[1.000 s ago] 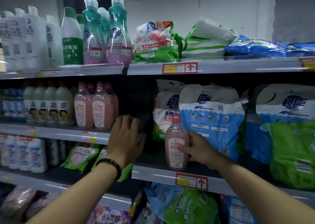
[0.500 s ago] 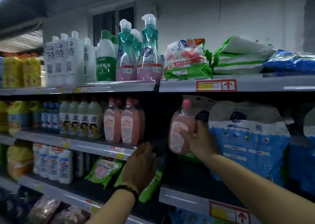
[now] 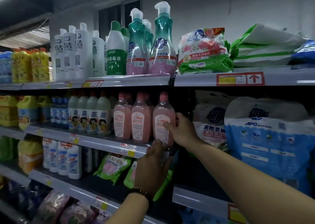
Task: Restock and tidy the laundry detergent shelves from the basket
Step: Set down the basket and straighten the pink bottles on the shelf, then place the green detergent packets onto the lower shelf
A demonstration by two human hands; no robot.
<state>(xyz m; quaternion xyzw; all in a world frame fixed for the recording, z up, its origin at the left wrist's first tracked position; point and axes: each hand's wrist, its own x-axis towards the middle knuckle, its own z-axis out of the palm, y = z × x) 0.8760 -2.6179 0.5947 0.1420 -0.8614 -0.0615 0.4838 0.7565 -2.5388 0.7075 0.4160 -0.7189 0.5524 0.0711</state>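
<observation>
Basically, pink bottle [image 3: 162, 114] sat at the row's right end on the middle shelf [image 3: 102, 142]. Right hand [image 3: 183, 131] gripped its side; left hand [image 3: 153, 165] lay flat against the base. Likely heavy, slick: grip mid-body.

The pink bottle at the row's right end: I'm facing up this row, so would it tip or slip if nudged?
Likely tippy: the pink bottle is tall and narrow. Probably heavy for its size, as pink liquid fills it to the neck. Its glossy plastic may be slippery; the right hand grips its side, the left hand touches its base.
</observation>
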